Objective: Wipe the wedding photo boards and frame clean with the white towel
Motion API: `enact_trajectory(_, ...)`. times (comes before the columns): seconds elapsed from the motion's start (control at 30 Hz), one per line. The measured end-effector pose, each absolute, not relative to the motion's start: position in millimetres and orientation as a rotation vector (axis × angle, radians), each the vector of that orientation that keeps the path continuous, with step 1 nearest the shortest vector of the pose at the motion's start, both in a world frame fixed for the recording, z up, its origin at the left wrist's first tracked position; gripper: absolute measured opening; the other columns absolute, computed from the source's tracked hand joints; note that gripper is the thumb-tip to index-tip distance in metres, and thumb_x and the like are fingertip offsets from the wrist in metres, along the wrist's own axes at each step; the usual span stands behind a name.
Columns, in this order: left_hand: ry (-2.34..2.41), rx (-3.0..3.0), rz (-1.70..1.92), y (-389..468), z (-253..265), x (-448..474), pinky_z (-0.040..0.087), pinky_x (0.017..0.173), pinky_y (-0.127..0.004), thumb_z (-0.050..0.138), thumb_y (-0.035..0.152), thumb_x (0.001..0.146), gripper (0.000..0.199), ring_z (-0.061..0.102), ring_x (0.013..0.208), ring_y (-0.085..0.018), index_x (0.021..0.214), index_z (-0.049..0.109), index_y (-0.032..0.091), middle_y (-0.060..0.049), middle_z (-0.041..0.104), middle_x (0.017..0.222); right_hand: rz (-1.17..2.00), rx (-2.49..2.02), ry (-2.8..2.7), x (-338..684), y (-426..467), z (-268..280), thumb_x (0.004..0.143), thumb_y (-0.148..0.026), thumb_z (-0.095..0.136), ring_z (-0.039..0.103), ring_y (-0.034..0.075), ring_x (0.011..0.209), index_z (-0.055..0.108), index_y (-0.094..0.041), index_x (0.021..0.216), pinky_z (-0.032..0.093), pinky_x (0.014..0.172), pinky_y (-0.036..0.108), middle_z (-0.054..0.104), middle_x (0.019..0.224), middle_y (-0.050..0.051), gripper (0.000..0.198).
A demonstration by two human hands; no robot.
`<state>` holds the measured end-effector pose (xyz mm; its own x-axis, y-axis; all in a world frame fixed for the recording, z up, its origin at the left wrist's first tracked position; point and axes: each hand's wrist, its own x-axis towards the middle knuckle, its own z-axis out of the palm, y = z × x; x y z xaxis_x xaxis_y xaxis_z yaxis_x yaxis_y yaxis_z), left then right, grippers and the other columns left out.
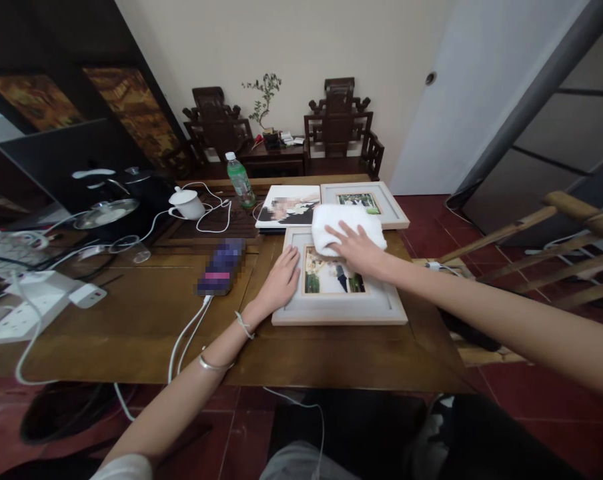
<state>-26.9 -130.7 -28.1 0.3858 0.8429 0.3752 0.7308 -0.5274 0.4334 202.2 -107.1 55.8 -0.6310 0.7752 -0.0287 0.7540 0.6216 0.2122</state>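
A light wooden picture frame (339,313) with a wide white mat and a photo in the middle lies face up near the table's front edge. My left hand (281,277) rests on its left border, fingers stretched out, holding nothing. On the upper part of the frame is a thick, folded white towel (331,223). My right hand (356,250) presses on the towel from above with its fingers over it, covering part of the photo. Just behind lie a second picture frame (391,205) and a white-covered photo album or panel (291,200).
On the wooden table (131,333), a phone (221,267) charges left of my hand. Farther left are a power strip (31,303), a plastic cup (131,249), a lidded white teacup (186,203) and a dark kettle (144,187). A green bottle (240,180) stands behind.
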Motion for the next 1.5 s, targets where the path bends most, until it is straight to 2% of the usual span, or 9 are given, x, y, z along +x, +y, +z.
enact_trajectory(0.17,1.410,2.444,0.822,-130.3,-27.6,-27.7,0.026,0.115,-0.049,0.032,0.028,0.094,0.047,0.029,0.140,-0.027,0.135,0.045,0.007,-0.017,0.042,0.145,0.256,1.318,2.629,188.0,-99.0,46.6,0.077,0.002,0.048,0.016,0.046,0.138,0.051,-0.017,0.133,0.027,0.099,0.071,0.019,0.156,0.012,0.060)
enact_trajectory(0.4,1.410,2.426,0.841,-130.0,-28.8,-26.1,0.024,0.116,-0.047,0.032,0.028,0.094,0.048,0.028,0.140,-0.026,0.134,0.046,0.005,-0.018,0.043,0.144,-0.076,1.166,2.551,171.8,-189.3,66.9,0.072,-0.003,0.058,0.024,0.048,0.134,0.054,-0.019,0.130,0.034,0.096,0.069,0.024,0.154,0.014,0.060)
enact_trajectory(0.57,1.420,2.313,0.877,-134.2,-21.0,-21.3,0.023,0.117,-0.046,0.028,0.035,0.097,0.050,0.029,0.140,-0.024,0.132,0.049,0.006,-0.016,0.044,0.144,-0.264,1.024,2.616,166.3,-237.1,88.7,0.074,-0.004,0.057,0.032,0.041,0.133,0.055,-0.020,0.129,0.039,0.099,0.059,0.032,0.151,0.011,0.057)
enact_trajectory(0.83,1.351,1.962,1.107,-140.6,-13.6,-16.7,0.021,0.117,-0.038,0.022,0.042,0.098,0.055,0.032,0.139,-0.019,0.140,0.040,0.012,-0.011,0.035,0.150,0.158,0.931,2.785,149.0,-193.3,48.0,0.074,-0.016,0.067,0.023,0.040,0.138,0.063,-0.015,0.118,0.028,0.108,0.055,0.028,0.152,0.017,0.044)
enact_trajectory(1.0,1.347,1.993,1.054,-138.8,-17.3,-17.9,0.017,0.118,-0.038,0.022,0.043,0.098,0.058,0.025,0.142,-0.019,0.142,0.035,0.008,-0.014,0.027,0.153,0.350,1.068,2.763,139.9,-142.6,37.6,0.088,-0.015,0.051,0.027,0.035,0.138,0.067,-0.017,0.115,0.032,0.108,0.052,0.036,0.149,0.013,0.031)
enact_trajectory(1.13,1.381,2.117,1.001,-136.8,-20.1,-19.9,0.017,0.118,-0.042,0.029,0.039,0.097,0.055,0.024,0.142,-0.021,0.143,0.033,0.010,-0.014,0.027,0.153,0.544,1.122,2.736,139.8,-106.8,46.3,0.090,-0.017,0.048,0.021,0.035,0.140,0.070,-0.018,0.110,0.019,0.112,0.059,0.039,0.148,0.009,0.029)
enact_trajectory(1.23,1.362,2.271,0.963,-134.5,-23.3,-22.3,0.021,0.116,-0.046,0.035,0.032,0.095,0.051,0.027,0.141,-0.024,0.140,0.039,0.010,-0.014,0.036,0.149,0.655,1.219,2.733,139.5,-85.6,57.4,0.089,-0.017,0.049,0.015,0.037,0.141,0.071,-0.017,0.106,0.009,0.111,0.065,0.038,0.148,0.011,0.028)
enact_trajectory(1.33,1.357,2.363,0.911,-132.4,-26.6,-24.1,0.025,0.115,-0.049,0.035,0.026,0.094,0.044,0.028,0.140,-0.026,0.132,0.050,0.009,-0.014,0.049,0.140,0.669,1.238,2.786,134.5,-72.1,61.8,0.086,-0.012,0.051,0.013,0.037,0.141,0.067,-0.016,0.113,0.011,0.110,0.065,0.033,0.151,0.011,0.032)
enact_trajectory(1.5,1.401,2.352,0.930,-130.6,-30.5,-25.6,0.026,0.115,-0.049,0.036,0.018,0.091,0.042,0.033,0.138,-0.027,0.128,0.055,0.009,-0.014,0.051,0.138,0.512,1.167,2.791,123.5,-64.5,47.3,0.087,-0.012,0.047,0.018,0.035,0.141,0.065,-0.020,0.117,0.019,0.110,0.060,0.037,0.149,0.008,0.036)
